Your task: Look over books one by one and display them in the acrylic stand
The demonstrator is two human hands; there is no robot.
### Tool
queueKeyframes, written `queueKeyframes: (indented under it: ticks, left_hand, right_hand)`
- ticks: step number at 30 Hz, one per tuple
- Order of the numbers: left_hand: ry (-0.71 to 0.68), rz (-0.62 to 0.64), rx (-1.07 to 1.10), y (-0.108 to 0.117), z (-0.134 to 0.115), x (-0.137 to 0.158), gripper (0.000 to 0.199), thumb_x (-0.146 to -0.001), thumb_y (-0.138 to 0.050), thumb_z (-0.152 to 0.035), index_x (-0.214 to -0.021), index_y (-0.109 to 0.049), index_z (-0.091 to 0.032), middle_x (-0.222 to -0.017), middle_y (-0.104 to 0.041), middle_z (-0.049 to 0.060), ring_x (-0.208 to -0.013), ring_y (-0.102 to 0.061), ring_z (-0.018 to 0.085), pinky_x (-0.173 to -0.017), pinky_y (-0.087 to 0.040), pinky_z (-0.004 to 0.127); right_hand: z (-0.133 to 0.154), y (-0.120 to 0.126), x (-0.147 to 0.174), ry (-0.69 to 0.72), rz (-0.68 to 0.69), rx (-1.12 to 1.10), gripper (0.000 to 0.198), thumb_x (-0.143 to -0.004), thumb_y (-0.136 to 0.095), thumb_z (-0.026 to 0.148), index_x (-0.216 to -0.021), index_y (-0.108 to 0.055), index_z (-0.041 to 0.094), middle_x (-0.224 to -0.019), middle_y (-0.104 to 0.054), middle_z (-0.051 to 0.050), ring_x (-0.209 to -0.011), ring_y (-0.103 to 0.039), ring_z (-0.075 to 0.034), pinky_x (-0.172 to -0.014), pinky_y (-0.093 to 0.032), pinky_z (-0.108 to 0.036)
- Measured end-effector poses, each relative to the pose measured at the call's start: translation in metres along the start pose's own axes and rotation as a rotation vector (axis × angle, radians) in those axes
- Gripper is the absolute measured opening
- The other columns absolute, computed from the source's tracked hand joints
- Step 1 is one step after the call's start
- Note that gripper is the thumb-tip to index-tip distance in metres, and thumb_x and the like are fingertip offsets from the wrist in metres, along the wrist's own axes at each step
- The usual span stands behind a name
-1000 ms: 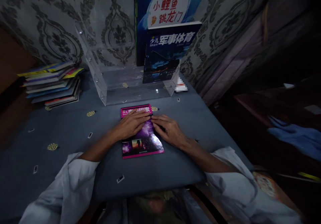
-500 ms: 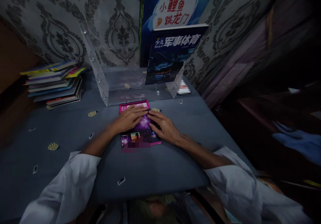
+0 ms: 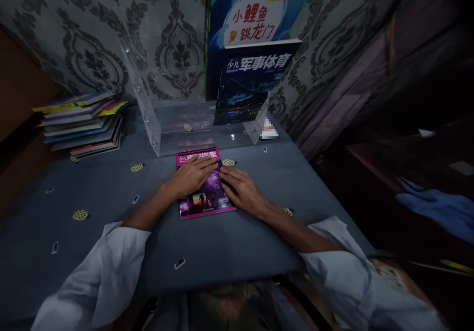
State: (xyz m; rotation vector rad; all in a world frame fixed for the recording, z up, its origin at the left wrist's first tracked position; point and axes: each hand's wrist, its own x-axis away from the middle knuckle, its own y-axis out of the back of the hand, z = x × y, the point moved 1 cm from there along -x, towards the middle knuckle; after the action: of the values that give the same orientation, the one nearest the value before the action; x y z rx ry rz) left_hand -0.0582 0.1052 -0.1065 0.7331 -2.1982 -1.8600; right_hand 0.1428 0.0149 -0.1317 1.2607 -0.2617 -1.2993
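A book with a pink and purple cover (image 3: 206, 203) lies flat on the table in front of me, its title strip at the far end. My left hand (image 3: 190, 175) rests palm down across the cover's upper left part, fingers stretched toward the right and hiding some of the title. At the book's right edge is my right hand (image 3: 240, 187), its fingers extended and fingertips on the cover's right side. Neither hand is wrapped round anything.
Behind the book stands a clear acrylic rack (image 3: 177, 143) holding a dark blue book (image 3: 244, 91) and a larger picture book (image 3: 255, 12). A stack of books (image 3: 85, 123) lies at the left. The patterned tablecloth (image 3: 155, 252) ends at the right; blue cloth (image 3: 437, 207) lies beyond.
My right hand has shifted slightly down and right on the book. My left hand stays nearly in place. The whole view has moved a little.
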Motion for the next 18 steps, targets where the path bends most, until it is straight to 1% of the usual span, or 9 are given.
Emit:
queueKeyframes:
  ticks: [5,9,12,15,18]
  left_hand:
    - [0.017,-0.035,0.0,-0.002,0.002,0.002,0.041,-0.102,-0.038,-0.024,-0.141,-0.054,-0.023,-0.148,-0.056,0.006,-0.139,-0.049,0.019,-0.118,-0.035,0.045]
    - [0.069,-0.073,-0.019,-0.003,0.01,0.009,0.041,-0.104,-0.039,-0.029,-0.14,-0.055,-0.021,-0.147,-0.056,0.009,-0.139,-0.049,0.02,-0.118,-0.037,0.042]
    - [0.13,-0.084,-0.029,0.0,0.022,0.02,0.042,-0.104,-0.038,-0.032,-0.139,-0.055,-0.017,-0.147,-0.056,0.011,-0.139,-0.05,0.022,-0.117,-0.038,0.043]
    - [0.207,-0.098,-0.047,0.003,0.033,0.035,0.045,-0.104,-0.037,-0.034,-0.14,-0.054,-0.016,-0.148,-0.055,0.011,-0.14,-0.048,0.023,-0.119,-0.036,0.046]
    - [0.263,-0.116,-0.08,0.006,0.038,0.048,0.046,-0.104,-0.036,-0.033,-0.142,-0.053,-0.014,-0.15,-0.052,0.013,-0.143,-0.044,0.025,-0.12,-0.034,0.048]
  right_hand:
    - [0.002,0.001,-0.001,0.003,0.011,0.03,0.036,-0.097,-0.049,0.023,-0.129,-0.066,0.018,-0.13,-0.068,-0.016,-0.121,-0.063,-0.03,-0.101,-0.053,-0.055]
    - [0.003,0.003,-0.002,0.005,0.009,0.045,0.035,-0.097,-0.05,0.023,-0.127,-0.066,0.017,-0.129,-0.068,-0.015,-0.12,-0.063,-0.029,-0.101,-0.054,-0.054]
    - [0.003,0.003,-0.002,0.009,0.007,0.041,0.035,-0.098,-0.049,0.023,-0.127,-0.066,0.017,-0.129,-0.068,-0.015,-0.121,-0.063,-0.029,-0.101,-0.054,-0.054]
    - [0.003,0.003,-0.001,0.021,0.007,0.039,0.034,-0.098,-0.049,0.022,-0.126,-0.066,0.015,-0.129,-0.068,-0.017,-0.121,-0.063,-0.03,-0.102,-0.053,-0.054]
    - [0.003,0.003,-0.002,0.023,0.005,0.042,0.034,-0.097,-0.05,0.022,-0.126,-0.066,0.014,-0.129,-0.068,-0.017,-0.121,-0.064,-0.03,-0.102,-0.054,-0.053]
